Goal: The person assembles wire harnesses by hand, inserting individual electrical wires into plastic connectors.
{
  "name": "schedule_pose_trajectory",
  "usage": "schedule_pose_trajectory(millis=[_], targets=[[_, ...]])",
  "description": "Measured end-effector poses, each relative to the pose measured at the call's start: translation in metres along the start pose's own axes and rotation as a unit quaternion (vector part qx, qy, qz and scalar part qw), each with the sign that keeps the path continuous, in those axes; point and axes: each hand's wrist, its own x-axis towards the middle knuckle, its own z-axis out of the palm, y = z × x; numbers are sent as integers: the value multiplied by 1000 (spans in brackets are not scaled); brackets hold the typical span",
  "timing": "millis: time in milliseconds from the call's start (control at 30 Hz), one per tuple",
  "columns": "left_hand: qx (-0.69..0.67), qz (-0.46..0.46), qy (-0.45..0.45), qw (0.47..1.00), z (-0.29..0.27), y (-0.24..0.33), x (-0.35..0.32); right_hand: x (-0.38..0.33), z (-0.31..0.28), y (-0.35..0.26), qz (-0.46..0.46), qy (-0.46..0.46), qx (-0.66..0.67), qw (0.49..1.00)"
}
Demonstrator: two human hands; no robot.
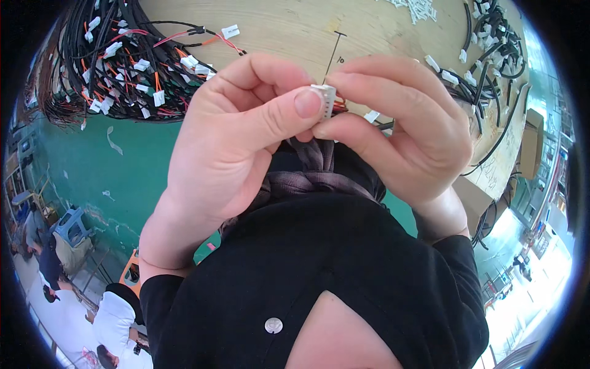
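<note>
A small white plastic connector housing (329,101) with a row of slots is held up in front of my chest, close to the table's near edge. My left hand (236,126) pinches it between thumb and index finger. From the right, my right hand (409,120) closes its thumb and fingertips around the red and dark wires (339,107) at the housing. Both hands nearly meet there. My fingers hide how far the wires go into the housing.
On the wooden table (276,27), a thick bundle of black cables (135,67) with white connectors lies left, and more cables (491,77) lie right. Loose white pieces (418,8) are at the back. Cardboard boxes (531,144) stand right. Other people (117,317) are at lower left.
</note>
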Motion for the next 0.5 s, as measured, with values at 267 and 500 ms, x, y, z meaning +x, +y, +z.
schedule_pose_trajectory(millis=[267, 500], targets=[[102, -21, -4, 995, 3, 19, 5, 6, -2, 1, -116, 4, -92, 989], [81, -10, -16, 997, 1, 20, 9, 11, -3, -2, -17, -3, 34, 999]])
